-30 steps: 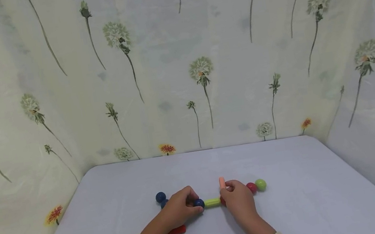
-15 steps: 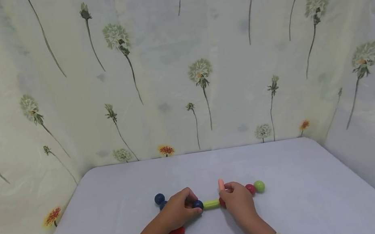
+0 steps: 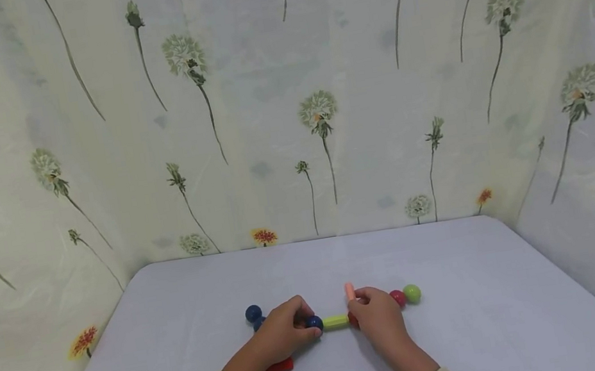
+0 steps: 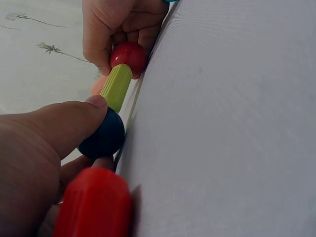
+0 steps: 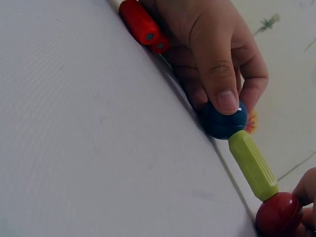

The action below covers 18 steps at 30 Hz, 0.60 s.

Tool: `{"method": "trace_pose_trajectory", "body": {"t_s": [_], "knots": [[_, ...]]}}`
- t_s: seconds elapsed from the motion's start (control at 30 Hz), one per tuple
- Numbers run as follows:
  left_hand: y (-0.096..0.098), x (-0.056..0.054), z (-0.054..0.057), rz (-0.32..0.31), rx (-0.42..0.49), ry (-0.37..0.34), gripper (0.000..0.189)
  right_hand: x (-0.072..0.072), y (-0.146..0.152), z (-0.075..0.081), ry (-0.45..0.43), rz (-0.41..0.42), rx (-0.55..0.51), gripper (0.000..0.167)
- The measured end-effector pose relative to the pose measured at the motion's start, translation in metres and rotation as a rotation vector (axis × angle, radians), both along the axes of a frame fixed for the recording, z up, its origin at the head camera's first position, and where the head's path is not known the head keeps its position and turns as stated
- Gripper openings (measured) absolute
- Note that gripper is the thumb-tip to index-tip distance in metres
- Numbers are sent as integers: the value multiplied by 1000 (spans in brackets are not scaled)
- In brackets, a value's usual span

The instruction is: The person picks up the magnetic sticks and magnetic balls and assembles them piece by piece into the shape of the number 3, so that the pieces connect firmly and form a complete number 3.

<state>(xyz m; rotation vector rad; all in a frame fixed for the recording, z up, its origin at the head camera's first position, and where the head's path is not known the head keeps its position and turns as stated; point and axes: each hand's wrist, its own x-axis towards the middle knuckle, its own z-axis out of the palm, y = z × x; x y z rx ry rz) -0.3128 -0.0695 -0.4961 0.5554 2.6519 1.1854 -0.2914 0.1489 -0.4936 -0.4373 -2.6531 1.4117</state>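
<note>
In the head view, a yellow-green magnetic stick [image 3: 335,322] lies between a dark blue ball [image 3: 314,323] and a red ball [image 3: 353,319], touching both. My left hand [image 3: 282,330] pinches the blue ball [image 5: 224,121] between thumb and fingers. A peach stick [image 3: 350,292] points away from me beside the red ball. My right hand [image 3: 378,317] pinches its near end, fingers right at the red ball [image 4: 129,58] and partly hiding it. Under my left wrist lie red sticks [image 3: 279,367]; the right wrist view shows metal discs in the red sticks' ends [image 5: 140,22].
Two more blue balls [image 3: 253,313] sit beyond my left hand, one partly hidden. A second red ball [image 3: 399,298] and a green ball [image 3: 412,294] lie right of my right hand. The white table [image 3: 472,326] ends at a flowered cloth backdrop [image 3: 274,183].
</note>
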Motion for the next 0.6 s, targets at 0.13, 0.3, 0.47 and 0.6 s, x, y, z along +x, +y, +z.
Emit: {"method": "trace_pose_trajectory", "body": {"t_s": [0.13, 0.3, 0.47, 0.6], "knots": [[1, 0, 0, -2, 2, 1, 30, -1, 1, 0, -3, 5, 5, 36], [0, 0, 1, -6, 2, 4, 30, -2, 1, -2, -2, 5, -1, 35], [0, 1, 1, -6, 0, 6, 29, -3, 0, -2, -7, -4, -12, 36], [0, 2, 1, -8, -2, 10, 29, -2, 0, -2, -12, -12, -23, 36]]}}
